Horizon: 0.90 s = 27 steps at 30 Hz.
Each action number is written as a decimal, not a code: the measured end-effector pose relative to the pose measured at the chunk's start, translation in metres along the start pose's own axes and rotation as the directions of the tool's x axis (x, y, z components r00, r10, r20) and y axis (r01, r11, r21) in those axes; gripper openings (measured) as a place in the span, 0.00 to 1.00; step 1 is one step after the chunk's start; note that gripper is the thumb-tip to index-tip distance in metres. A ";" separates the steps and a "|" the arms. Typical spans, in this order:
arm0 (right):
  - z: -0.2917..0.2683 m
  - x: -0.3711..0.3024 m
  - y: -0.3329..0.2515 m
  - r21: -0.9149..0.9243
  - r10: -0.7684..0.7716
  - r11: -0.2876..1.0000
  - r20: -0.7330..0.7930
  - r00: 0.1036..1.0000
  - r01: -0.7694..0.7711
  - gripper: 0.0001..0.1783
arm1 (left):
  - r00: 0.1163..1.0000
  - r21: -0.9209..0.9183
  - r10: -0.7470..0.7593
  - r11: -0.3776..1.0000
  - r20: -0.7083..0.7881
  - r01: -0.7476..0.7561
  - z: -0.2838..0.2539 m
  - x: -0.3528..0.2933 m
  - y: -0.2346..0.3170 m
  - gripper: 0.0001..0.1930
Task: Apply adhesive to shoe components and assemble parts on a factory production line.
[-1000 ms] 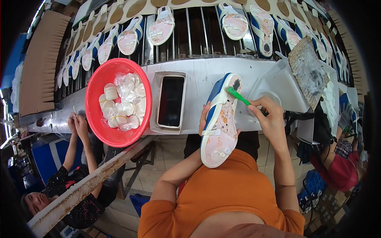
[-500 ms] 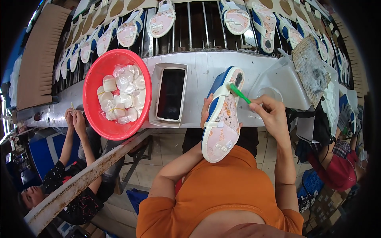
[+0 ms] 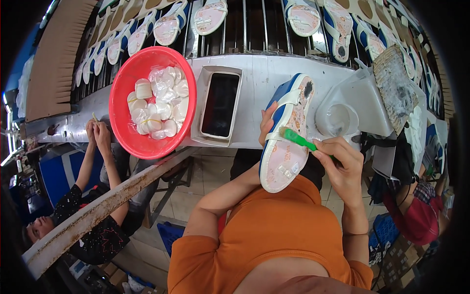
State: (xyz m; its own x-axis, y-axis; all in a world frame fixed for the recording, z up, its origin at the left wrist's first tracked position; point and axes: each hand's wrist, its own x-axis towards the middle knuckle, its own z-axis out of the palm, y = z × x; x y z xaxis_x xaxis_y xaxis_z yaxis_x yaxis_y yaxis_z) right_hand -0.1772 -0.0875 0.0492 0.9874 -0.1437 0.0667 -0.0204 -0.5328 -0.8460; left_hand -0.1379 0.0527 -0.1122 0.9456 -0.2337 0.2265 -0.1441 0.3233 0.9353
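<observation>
A sandal (image 3: 281,164) with a pale insole, white straps and a blue-and-white side is tilted in front of me, over the table's near edge. My left hand (image 3: 267,123) grips it from the left side, with its fingers against the blue edge and the rest hidden behind. Pinched in my right hand (image 3: 341,164) is a small green-handled brush (image 3: 299,139). Its bristles rest at or just above the sandal's lower strap, near the left edge. A dark patch marks the narrow far end of the insole.
Left on the white table (image 3: 254,108) are a red basin (image 3: 117,105) of whitish discs and a phone (image 3: 220,105) in an open box. To the right sit a round translucent cup (image 3: 337,120) and a plastic container (image 3: 360,100). Sandals (image 3: 210,17) line a roller rack behind. Co-workers flank me.
The brush has moved from the upper strap near the dark patch down to the lower strap. My right hand came down with it. The whole view has shifted slightly.
</observation>
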 end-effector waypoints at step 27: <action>-0.011 0.006 -0.048 -0.166 -0.487 0.844 0.157 0.859 0.509 0.08 | 0.976 -0.231 -0.026 0.970 0.216 0.077 0.009 0.066 0.093 0.50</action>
State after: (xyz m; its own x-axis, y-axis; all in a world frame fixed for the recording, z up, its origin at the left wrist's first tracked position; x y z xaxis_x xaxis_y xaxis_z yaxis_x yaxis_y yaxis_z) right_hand -0.1716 -0.0722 0.0957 0.8828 0.2670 0.3866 0.4596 -0.6616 -0.5925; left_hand -0.0921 0.0592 -0.0076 0.8633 -0.4348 0.2560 -0.0001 0.5072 0.8618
